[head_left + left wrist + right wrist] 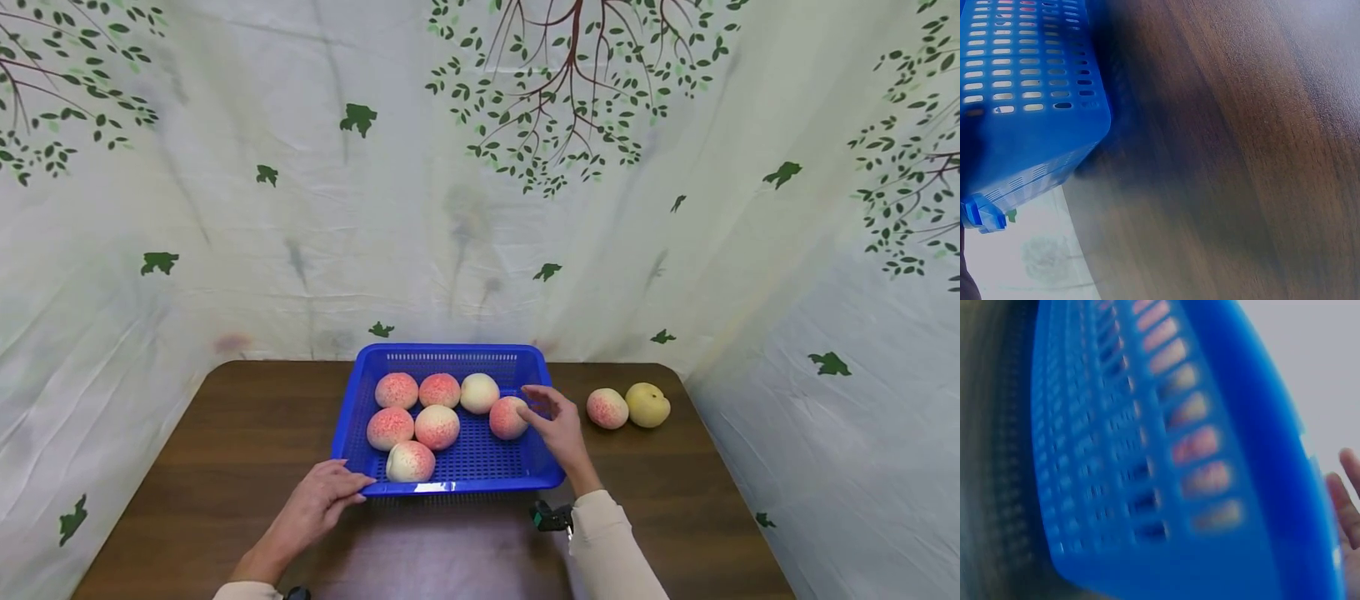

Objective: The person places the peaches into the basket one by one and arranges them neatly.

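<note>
A blue plastic basket (447,486) holds several peaches, most of them grouped at its left, such as the pale one (437,427) and the reddish one (391,428). My left hand (318,502) grips the basket's front left corner, fingers over the rim and thumb low on the outside. Over the basket's right side reaches my right hand (557,427), thumb and fingers spread apart beside a pink peach (506,418). The thumb tip overlaps this peach's right edge. In the right wrist view, the fingers (1342,503) show beyond the blurred basket wall (1260,456).
To the right of the basket, a speckled pink peach (607,408) and a yellow fruit (648,405) sit side by side on the brown wooden table (247,442). A pale curtain (420,225) with printed leaves hangs behind the table's far edge.
</note>
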Demonstrator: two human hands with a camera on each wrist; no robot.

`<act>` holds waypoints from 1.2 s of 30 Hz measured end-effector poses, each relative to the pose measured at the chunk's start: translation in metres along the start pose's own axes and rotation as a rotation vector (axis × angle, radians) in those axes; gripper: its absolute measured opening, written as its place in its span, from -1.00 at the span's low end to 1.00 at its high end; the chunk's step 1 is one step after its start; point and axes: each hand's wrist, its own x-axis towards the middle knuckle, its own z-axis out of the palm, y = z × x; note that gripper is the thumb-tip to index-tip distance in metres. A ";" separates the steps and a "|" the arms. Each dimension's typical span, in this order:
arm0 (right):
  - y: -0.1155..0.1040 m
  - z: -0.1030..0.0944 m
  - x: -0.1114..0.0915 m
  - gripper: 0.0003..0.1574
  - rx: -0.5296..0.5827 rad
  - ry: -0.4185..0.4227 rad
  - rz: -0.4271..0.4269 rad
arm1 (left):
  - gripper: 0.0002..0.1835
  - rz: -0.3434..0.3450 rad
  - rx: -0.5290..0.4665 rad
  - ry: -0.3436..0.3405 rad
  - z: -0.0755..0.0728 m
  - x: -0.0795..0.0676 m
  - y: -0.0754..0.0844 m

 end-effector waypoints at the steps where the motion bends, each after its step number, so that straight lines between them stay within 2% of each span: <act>1: 0.001 -0.004 0.000 -0.55 -0.001 0.040 0.000 | -0.52 0.000 -0.003 -0.001 0.000 0.000 0.000; 9: 0.026 -0.050 0.000 -0.46 0.040 0.440 0.056 | -0.51 0.001 -0.010 -0.005 0.001 -0.002 0.001; 14: 0.065 -0.082 0.002 -0.33 0.110 0.679 0.140 | -0.56 0.019 -0.029 0.019 0.003 -0.005 -0.001; 18: 0.091 -0.095 -0.001 -0.19 0.124 0.847 0.233 | -0.57 0.015 -0.032 0.018 0.003 -0.006 -0.002; 21: 0.102 -0.096 -0.001 -0.11 0.119 0.882 0.278 | -0.56 0.000 -0.028 0.012 0.003 -0.006 -0.003; 29: 0.117 -0.087 0.004 -0.07 0.149 0.873 0.335 | -0.57 0.004 -0.019 -0.004 0.000 -0.003 -0.005; 36: 0.121 -0.079 0.013 0.08 0.176 0.849 0.388 | -0.55 -0.007 -0.013 -0.019 -0.002 0.001 -0.005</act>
